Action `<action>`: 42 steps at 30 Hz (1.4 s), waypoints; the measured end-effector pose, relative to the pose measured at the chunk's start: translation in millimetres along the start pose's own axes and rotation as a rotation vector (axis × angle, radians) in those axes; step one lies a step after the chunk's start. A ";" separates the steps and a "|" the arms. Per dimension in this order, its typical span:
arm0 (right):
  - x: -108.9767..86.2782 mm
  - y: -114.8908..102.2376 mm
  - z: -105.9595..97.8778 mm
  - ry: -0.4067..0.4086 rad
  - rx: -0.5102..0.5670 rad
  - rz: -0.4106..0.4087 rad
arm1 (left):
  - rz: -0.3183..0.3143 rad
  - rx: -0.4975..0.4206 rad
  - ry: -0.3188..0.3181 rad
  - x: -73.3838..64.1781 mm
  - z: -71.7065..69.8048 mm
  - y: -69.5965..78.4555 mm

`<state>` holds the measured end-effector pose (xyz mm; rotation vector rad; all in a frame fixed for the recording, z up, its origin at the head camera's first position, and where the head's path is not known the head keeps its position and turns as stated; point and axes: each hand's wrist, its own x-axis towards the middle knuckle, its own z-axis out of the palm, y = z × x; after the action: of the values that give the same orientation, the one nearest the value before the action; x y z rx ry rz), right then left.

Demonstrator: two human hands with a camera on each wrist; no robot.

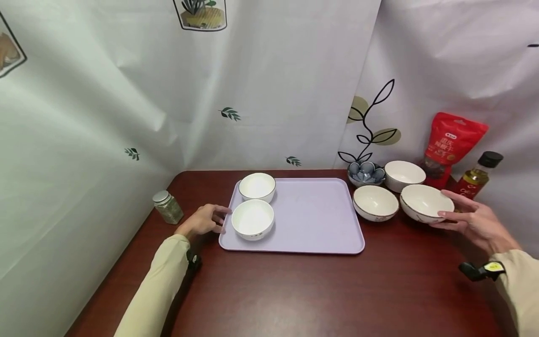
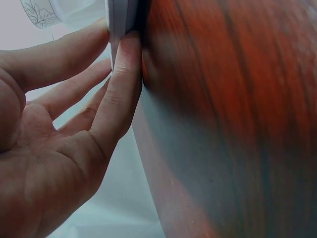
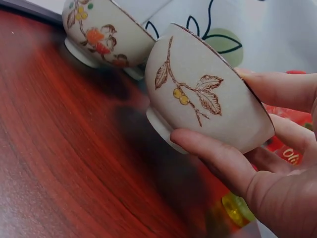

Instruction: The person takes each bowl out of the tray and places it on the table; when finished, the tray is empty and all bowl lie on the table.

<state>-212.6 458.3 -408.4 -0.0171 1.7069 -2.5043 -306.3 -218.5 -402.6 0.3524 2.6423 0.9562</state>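
My left hand point(image 1: 203, 219) is at the left edge of a pale lilac tray point(image 1: 313, 215). In the left wrist view its thumb and fingers pinch the tray's rim point(image 2: 122, 17). On the tray's left part are two white bowls, a nearer one point(image 1: 252, 220) and a farther one point(image 1: 257, 187). My right hand point(image 1: 480, 224) grips a cream bowl point(image 1: 426, 202) by its right side. The right wrist view shows this bowl's brown leaves and yellow berries, with a dark shadow under its foot. Just left of it is another bowl point(image 3: 106, 32), painted with red flowers.
Behind the gripped bowl are a white bowl point(image 1: 405, 176), a bowl with blue petal shapes point(image 1: 366, 174), a red pouch point(image 1: 455, 140) and an oil bottle point(image 1: 473, 180). A glass jar point(image 1: 168, 208) stands at the table's left edge. Printed cloth walls point(image 1: 273, 93) border the table.
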 end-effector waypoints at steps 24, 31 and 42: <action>10.3 11.0 -7.7 -0.023 0.040 0.059 | 0.046 0.018 -0.010 0.7 -0.7 -1.1; 16.5 4.0 1.4 0.026 -0.363 0.078 | 0.032 0.029 -0.002 0.8 -0.3 -2.5; 13.9 -36.8 66.5 0.316 -1.582 -0.188 | 0.014 0.029 0.000 1.3 -1.0 0.1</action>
<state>-224.8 408.5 -350.5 0.0890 3.3175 -0.5952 -307.8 -218.5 -402.1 0.3784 2.6595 0.9232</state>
